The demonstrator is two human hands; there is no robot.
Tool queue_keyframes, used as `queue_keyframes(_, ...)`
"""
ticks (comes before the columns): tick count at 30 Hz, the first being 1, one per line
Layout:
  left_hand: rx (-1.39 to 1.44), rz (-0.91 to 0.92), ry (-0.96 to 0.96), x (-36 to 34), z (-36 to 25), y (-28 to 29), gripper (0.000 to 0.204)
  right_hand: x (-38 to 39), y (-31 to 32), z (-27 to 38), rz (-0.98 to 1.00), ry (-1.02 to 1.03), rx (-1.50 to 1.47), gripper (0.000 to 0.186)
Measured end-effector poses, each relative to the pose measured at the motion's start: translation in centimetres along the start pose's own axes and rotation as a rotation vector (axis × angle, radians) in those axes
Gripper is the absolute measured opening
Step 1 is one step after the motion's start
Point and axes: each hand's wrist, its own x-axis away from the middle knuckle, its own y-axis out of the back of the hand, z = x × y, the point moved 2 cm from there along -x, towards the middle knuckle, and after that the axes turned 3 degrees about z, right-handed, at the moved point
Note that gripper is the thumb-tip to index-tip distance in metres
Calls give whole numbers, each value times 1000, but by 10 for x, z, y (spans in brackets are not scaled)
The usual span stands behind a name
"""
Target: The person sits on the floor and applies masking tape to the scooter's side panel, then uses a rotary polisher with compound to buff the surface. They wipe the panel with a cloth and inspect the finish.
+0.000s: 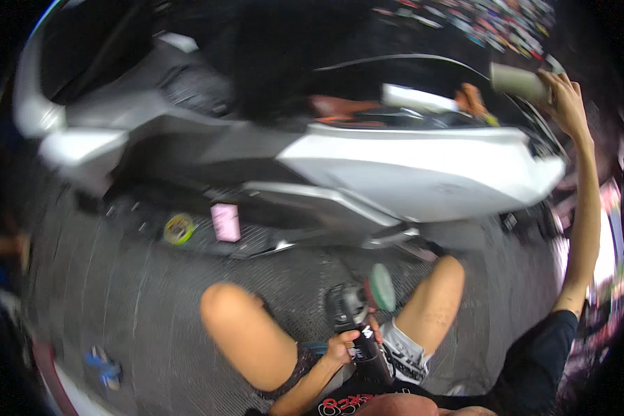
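Observation:
My left hand (342, 345) is wrapped around the black body of a handheld polisher (352, 312), held upright between my bent knees. A round green-and-white pad (380, 288) sits on the polisher's head, facing right. At the upper right, my right arm stretches far out, and my right hand (565, 97) grips a pale beige cylindrical container (518, 82) lying sideways. Blur hides whether it is a bottle or a can. Ahead of me stands a white and dark grey motor scooter (409, 170), its side panel below the container.
A pink card or packet (225, 222) and a yellow-green tape roll (179, 229) rest on the scooter's footboard. A white cylinder (419, 99) and orange-brown items lie in the scooter's open top. Blue sandals (104, 367) are on the dark ribbed floor (152, 298) at left.

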Motion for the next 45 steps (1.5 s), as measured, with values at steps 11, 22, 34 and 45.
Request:
queue_keyframes(11,233,18,86,-2,11,0,79,409,-4,124,-283,-1199,-2295,54)
queue_keyframes(22,397,96,267,-10,30,13,81,333,-35,303,-582,-961,-2634,61)
queue_keyframes(34,312,63,161,-3,28,2,86,307,-40,359,-429,-913,-2704,68)
queue_keyframes(45,338,130,127,-1,19,-2,83,294,-23,350,-550,-751,-2424,85)
